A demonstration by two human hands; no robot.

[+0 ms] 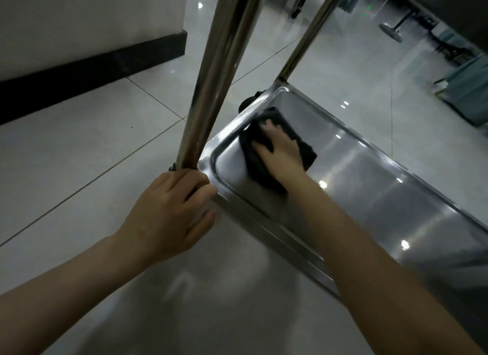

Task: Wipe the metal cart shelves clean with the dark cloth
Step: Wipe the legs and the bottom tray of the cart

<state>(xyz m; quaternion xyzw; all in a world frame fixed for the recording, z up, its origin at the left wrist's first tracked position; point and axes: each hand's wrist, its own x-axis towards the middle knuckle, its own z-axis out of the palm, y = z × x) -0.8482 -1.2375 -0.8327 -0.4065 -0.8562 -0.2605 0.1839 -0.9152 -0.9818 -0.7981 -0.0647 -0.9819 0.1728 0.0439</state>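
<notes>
The right hand point(281, 148) presses flat on the dark cloth point(274, 146) at the bottom shelf's point(369, 196) far-left corner, the left hand point(169, 212) closed around the near post point(211, 85); next, sweep right.

- The bottom shelf point(369, 196) of the cart lies open along most of its length; the steel to the right of the dark cloth point(303, 146) is bare.
- A raised rim point(266, 222) runs around the shelf, so a hand entering from the near side must pass over it.
- The near upright post point(211, 90) rises from the shelf's near-left corner, with the left hand point(169, 212) gripping its base.
- The far post point(309, 37) stands at the far-left corner; the gap between the two posts is open.
- The right hand point(282, 148) and cloth fill the shelf's left end.
- An upper shelf edge point(449, 8) overhangs at top right.
- The tiled floor point(79, 170) left of the cart is open up to the wall point(79, 24).
</notes>
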